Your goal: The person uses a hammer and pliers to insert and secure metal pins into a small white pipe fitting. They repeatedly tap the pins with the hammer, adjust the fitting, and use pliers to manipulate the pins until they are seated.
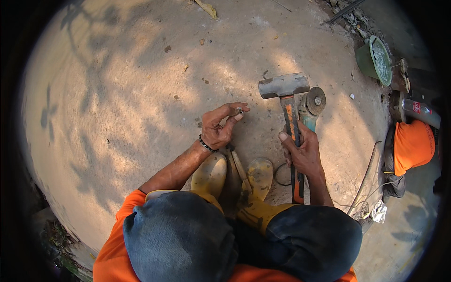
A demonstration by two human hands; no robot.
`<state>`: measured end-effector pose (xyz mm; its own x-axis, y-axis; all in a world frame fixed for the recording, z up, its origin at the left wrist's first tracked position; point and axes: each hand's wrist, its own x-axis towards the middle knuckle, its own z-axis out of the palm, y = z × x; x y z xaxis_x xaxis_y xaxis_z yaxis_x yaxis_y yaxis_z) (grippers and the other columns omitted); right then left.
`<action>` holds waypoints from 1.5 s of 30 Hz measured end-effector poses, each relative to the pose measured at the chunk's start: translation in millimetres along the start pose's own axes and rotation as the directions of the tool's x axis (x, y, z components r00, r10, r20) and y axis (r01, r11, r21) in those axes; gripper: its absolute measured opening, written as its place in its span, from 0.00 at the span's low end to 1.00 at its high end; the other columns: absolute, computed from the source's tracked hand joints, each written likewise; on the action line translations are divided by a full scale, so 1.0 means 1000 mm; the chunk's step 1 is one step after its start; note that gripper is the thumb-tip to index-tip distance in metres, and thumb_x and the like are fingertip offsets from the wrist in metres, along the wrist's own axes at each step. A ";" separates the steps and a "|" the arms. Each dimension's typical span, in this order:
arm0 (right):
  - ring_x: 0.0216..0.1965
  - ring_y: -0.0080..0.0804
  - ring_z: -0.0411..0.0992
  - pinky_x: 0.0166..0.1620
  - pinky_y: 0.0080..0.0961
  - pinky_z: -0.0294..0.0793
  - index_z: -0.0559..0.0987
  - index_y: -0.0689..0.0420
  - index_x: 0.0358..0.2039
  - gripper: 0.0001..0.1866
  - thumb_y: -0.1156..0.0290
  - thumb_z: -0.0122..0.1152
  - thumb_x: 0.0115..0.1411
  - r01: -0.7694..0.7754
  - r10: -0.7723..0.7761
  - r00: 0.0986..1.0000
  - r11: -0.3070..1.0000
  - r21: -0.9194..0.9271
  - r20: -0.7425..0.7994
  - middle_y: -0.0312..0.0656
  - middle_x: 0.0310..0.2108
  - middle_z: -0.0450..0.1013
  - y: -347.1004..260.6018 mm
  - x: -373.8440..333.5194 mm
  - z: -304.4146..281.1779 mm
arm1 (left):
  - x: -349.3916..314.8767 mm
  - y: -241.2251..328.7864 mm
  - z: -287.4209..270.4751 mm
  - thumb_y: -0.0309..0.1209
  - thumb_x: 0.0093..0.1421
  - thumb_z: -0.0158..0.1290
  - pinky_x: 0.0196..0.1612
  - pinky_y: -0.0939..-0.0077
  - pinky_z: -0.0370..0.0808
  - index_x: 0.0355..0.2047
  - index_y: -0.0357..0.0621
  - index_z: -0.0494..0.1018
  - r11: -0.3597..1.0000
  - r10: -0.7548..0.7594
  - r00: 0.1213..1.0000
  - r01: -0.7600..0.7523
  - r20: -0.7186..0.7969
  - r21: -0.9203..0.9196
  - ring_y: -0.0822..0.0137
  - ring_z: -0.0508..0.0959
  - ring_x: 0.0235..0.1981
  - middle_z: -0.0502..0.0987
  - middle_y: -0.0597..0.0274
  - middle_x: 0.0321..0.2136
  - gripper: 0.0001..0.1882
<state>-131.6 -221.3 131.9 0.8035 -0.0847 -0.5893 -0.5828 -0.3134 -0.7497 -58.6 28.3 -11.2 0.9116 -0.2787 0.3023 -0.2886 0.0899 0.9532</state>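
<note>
My right hand (304, 151) is wrapped round the orange and black handle of a sledgehammer (284, 86). Its steel head points away from me and the handle runs back toward my right knee. Just beyond that hand, an angle grinder (311, 104) with a teal body and a round disc lies on the ground, partly hidden by the hammer. My left hand (220, 129) is raised in front of my boots, thumb and fingertips pinched on a small, pale thing too tiny to name. Between my yellow boots (210, 175) stands a wooden-looking shaft (239, 167).
Dusty ground (141, 94) spreads ahead, dappled with shadow. A green bucket (374, 61) is tipped at the far right, near rubble. Below it are a clear plastic bottle (420, 109) and an orange garment (413, 145), perhaps on a person. A thin rod (364, 178) and cable lie nearby.
</note>
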 end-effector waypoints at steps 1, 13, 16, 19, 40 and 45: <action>0.21 0.28 0.77 0.26 0.33 0.75 0.77 0.59 0.44 0.14 0.61 0.67 0.76 0.050 -0.051 0.999 0.995 -0.082 -0.007 0.37 0.23 0.76 -0.014 -0.012 -0.007 | 0.001 0.000 0.000 0.17 0.69 0.59 0.54 0.62 0.87 0.38 0.35 0.79 1.000 0.011 1.000 -0.011 0.008 0.008 0.54 0.90 0.52 0.90 0.50 0.46 0.02; 0.33 0.68 0.82 0.33 0.50 0.79 0.73 0.63 0.51 0.17 0.66 0.69 0.73 0.191 -0.113 0.978 0.819 -0.541 0.176 0.63 0.26 0.78 -0.089 -0.054 -0.011 | -0.002 0.003 -0.007 0.16 0.62 0.58 0.44 0.68 0.83 0.46 0.34 0.82 0.989 0.024 1.000 -0.023 -0.005 0.144 0.55 0.89 0.39 0.87 0.46 0.39 0.13; 0.32 0.68 0.82 0.31 0.51 0.78 0.73 0.63 0.51 0.18 0.65 0.69 0.73 0.295 -0.277 0.954 0.796 -0.529 0.116 0.63 0.24 0.77 -0.087 -0.055 -0.008 | -0.002 -0.001 -0.006 0.15 0.59 0.55 0.44 0.68 0.83 0.45 0.34 0.82 0.988 0.083 0.996 -0.078 -0.036 0.137 0.55 0.89 0.40 0.87 0.46 0.40 0.14; 0.31 0.68 0.82 0.30 0.51 0.78 0.72 0.64 0.51 0.19 0.65 0.70 0.72 0.288 -0.252 0.957 0.748 -0.598 0.145 0.63 0.25 0.77 -0.082 -0.045 -0.007 | 0.000 -0.002 -0.006 0.13 0.60 0.55 0.46 0.68 0.83 0.45 0.34 0.82 0.989 0.043 0.999 -0.041 -0.012 0.141 0.54 0.89 0.41 0.87 0.45 0.42 0.14; 0.31 0.64 0.84 0.30 0.49 0.81 0.72 0.65 0.51 0.18 0.71 0.71 0.69 0.429 -0.520 0.853 0.663 -0.614 0.035 0.62 0.29 0.81 -0.044 -0.056 -0.007 | -0.002 -0.004 -0.002 0.25 0.71 0.61 0.51 0.64 0.84 0.54 0.38 0.80 0.989 0.008 1.000 -0.009 0.012 0.148 0.52 0.88 0.47 0.85 0.47 0.47 0.13; 0.28 0.62 0.83 0.28 0.46 0.79 0.74 0.63 0.49 0.15 0.71 0.70 0.70 0.331 -0.388 0.922 0.789 -0.517 -0.003 0.62 0.27 0.80 -0.028 -0.039 0.002 | 0.002 -0.018 -0.009 0.22 0.70 0.60 0.54 0.59 0.83 0.63 0.41 0.72 0.946 0.035 0.956 -0.126 0.292 0.299 0.46 0.83 0.55 0.79 0.45 0.55 0.22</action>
<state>-146.9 -207.3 175.5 0.9672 0.0405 -0.2509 -0.1316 -0.7646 -0.6309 -49.5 34.4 -27.8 0.7756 -0.5423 0.3230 -0.4757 -0.1658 0.8639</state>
